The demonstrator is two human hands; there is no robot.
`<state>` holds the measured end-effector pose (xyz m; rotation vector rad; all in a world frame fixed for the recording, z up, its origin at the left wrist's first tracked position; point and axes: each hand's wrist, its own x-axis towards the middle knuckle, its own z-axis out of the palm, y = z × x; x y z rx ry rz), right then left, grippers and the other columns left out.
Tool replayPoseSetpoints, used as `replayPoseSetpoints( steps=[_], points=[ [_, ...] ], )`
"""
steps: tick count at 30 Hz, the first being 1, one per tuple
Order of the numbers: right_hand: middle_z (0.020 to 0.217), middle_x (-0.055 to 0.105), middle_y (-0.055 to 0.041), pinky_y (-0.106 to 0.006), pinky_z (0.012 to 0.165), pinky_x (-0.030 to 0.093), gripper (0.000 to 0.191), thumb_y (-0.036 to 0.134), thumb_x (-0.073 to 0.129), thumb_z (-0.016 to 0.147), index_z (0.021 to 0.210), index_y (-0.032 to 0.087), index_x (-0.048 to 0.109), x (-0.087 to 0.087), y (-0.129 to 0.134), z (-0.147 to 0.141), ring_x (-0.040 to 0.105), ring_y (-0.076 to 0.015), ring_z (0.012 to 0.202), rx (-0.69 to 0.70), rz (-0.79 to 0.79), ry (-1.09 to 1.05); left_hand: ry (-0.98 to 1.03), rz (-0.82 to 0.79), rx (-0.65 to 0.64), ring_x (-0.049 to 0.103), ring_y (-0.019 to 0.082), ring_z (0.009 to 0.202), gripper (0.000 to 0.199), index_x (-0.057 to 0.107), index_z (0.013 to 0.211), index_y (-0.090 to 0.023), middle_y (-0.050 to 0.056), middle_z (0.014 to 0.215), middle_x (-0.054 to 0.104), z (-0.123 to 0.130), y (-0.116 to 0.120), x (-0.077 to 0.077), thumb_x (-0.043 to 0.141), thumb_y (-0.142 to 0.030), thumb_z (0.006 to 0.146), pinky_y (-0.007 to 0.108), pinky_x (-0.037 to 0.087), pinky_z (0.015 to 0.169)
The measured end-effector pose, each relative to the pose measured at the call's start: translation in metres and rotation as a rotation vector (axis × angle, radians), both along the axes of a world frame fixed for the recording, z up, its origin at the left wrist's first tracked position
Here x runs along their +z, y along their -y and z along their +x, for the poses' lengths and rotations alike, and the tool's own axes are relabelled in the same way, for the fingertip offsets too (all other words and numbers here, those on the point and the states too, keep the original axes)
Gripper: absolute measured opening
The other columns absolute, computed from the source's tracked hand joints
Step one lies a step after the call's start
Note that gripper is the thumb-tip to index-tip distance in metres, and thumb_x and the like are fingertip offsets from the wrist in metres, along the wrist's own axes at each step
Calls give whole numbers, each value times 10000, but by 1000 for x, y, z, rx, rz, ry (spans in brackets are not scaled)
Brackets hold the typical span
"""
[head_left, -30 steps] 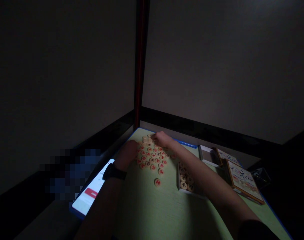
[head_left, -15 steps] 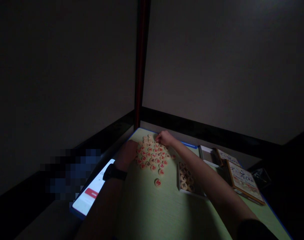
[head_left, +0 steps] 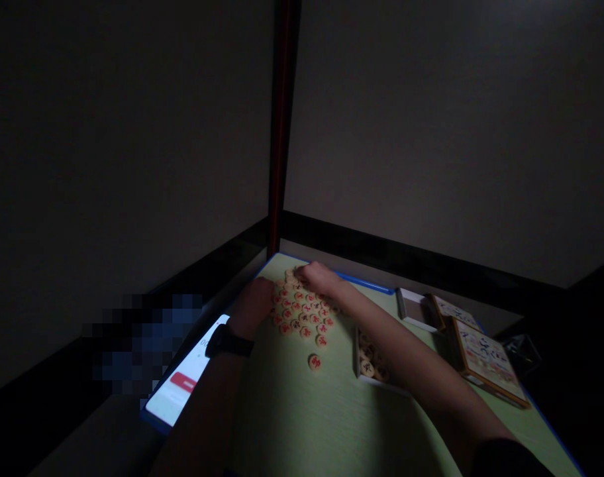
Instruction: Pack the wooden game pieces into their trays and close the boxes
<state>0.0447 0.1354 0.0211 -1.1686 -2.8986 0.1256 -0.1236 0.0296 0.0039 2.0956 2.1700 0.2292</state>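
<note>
Round wooden pieces with red or dark characters (head_left: 306,332) lie in a cluster on the pale green tabletop (head_left: 287,411). One red-marked piece (head_left: 314,362) sits apart, nearer to me. My left hand (head_left: 257,299), with a dark watch on its wrist, rests at the cluster's left edge; its fingers are lost in shadow. My right hand (head_left: 317,276) reaches to the far side of the cluster with its fingers bent down over blank-faced pieces (head_left: 290,277). Its fingertips are too small and dark to tell what they hold.
An open box of pieces (head_left: 366,366) lies partly under my right forearm. Behind it are a white tray (head_left: 415,310) and printed boxes (head_left: 488,361). A lit phone (head_left: 175,391) lies at the left edge. Walls meet behind the table.
My right hand has moved left and slightly away, to the blank-faced pieces at the far side. My left hand has hardly moved.
</note>
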Motion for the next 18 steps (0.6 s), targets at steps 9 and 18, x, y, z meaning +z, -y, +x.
replayPoseSetpoints(
  steps=[9, 18],
  points=[
    [793, 746, -19, -198, 732, 425, 340, -14, 546, 707, 877, 148, 792, -4, -31, 17, 662, -161, 806, -78, -124, -224, -16, 8, -13, 675, 239, 1046, 279, 714, 966, -108, 163, 1087, 713, 1, 2, 2, 437, -130, 939, 296, 505, 877],
    [784, 751, -1, -208, 703, 494, 398, -12, 556, 684, 951, 156, 799, -5, -42, 39, 655, -136, 727, -163, -383, -552, -17, -13, -6, 677, 226, 1040, 285, 725, 961, -107, 162, 1097, 723, 4, 4, 7, 444, -90, 913, 275, 500, 881]
  ],
)
